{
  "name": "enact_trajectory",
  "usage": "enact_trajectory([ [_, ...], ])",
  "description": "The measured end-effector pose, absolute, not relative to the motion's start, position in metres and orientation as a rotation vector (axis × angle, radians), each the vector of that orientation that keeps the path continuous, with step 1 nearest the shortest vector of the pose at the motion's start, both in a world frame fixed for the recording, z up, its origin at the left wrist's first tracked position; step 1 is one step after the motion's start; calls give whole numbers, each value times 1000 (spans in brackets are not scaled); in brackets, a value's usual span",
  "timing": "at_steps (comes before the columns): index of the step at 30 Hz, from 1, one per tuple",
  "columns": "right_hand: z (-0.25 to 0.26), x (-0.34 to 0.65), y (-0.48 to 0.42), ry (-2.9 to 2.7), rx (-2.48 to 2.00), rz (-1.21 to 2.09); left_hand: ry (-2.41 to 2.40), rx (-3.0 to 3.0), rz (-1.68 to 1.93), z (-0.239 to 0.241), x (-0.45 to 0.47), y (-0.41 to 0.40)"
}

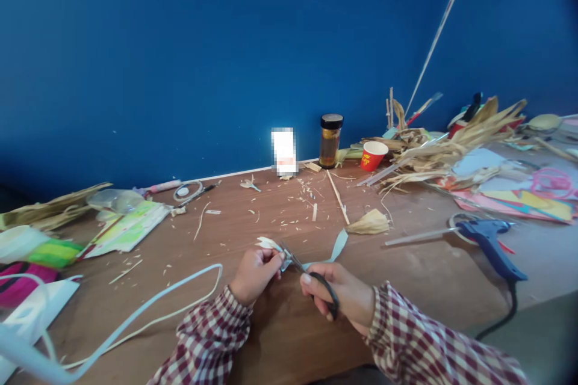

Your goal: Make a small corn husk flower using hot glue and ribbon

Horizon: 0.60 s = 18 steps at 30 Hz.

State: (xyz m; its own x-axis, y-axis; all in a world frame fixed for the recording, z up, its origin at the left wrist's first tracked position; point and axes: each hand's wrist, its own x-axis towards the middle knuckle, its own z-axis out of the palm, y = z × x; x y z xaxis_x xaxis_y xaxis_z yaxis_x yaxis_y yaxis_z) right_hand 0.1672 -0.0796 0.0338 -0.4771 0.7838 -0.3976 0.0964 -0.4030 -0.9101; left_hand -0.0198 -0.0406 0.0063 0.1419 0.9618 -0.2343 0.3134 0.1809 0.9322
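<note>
My right hand [341, 292] is closed around the dark handles of a pair of scissors [326, 289]. The blades reach left to the fingertips of my left hand [258, 274]. Between the thumb and fingers of that hand is pinched a small pale husk piece [270, 243], its white tips pointing up and left. Pale blue paper-like strip [339, 245] runs from near the blades to the right across the table. Where the blades meet the strip is partly hidden by my fingers. Just beyond lies a dry corn husk piece [369, 222].
At right lie a blue glue gun [485, 240] with its cord and a heap of dry corn husks [469, 132]. A red paper cup [374, 156] and a lidded jar [331, 141] stand by the blue wall. White cable [158, 298] loops at left; scraps litter the wooden table [280, 337].
</note>
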Motion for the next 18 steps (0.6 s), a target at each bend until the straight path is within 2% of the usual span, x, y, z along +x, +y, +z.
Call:
enact_trajectory([
  [9, 52, 190, -89, -1334, -1226, 1921, 1389, 1375, 813, 9, -20, -40],
  [15, 98, 245, -83, -1264, -1103, 1606, 1359, 1259, 841, 3, -20, -41],
  [18, 92, 241, -89, -1474, -1142, 1748, 1307, 1144, 840, 3, -18, -41],
])
